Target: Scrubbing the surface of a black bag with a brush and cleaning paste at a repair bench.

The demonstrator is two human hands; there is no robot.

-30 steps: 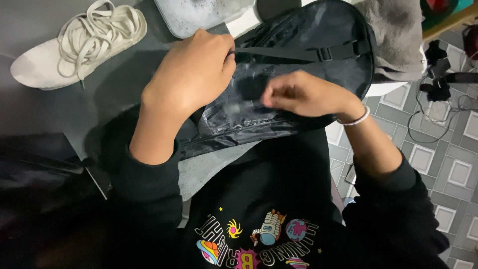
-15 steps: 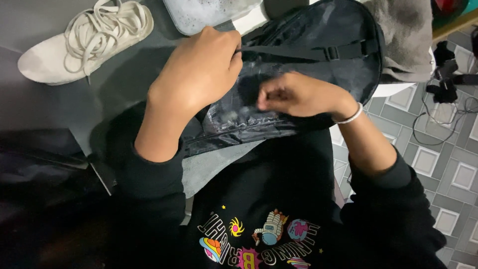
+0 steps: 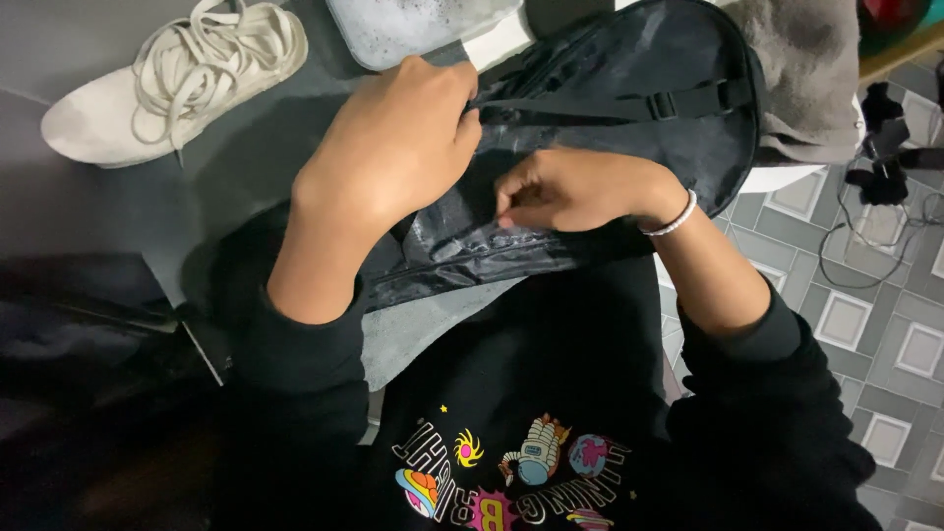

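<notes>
**A:** The black bag (image 3: 629,88) — where does it lie?

**B:** Flat on a grey table (image 3: 246,167), reaching from the person's lap toward the far right corner. A black strap with a buckle (image 3: 678,101) runs across its top.

**A:** And the hands?

**B:** The left hand (image 3: 393,147) is curled closed over the bag's near left part, fingers gripping the fabric where the strap begins. The right hand (image 3: 580,187) rests on the middle of the bag, its fingertips pinched narrowly together on a fold of the shiny dark fabric. I cannot tell whether something small sits between them. A white beaded bracelet (image 3: 671,218) circles that wrist.

**A:** What else is around?

**B:** A white laced sneaker (image 3: 167,79) lies on the table at far left, well apart from the bag. A pale rounded tray (image 3: 413,29) sits just beyond the left hand. Grey cloth (image 3: 796,79) lies beside the bag at right. Below that, a patterned tile floor (image 3: 885,324) with black cables (image 3: 885,167).
</notes>
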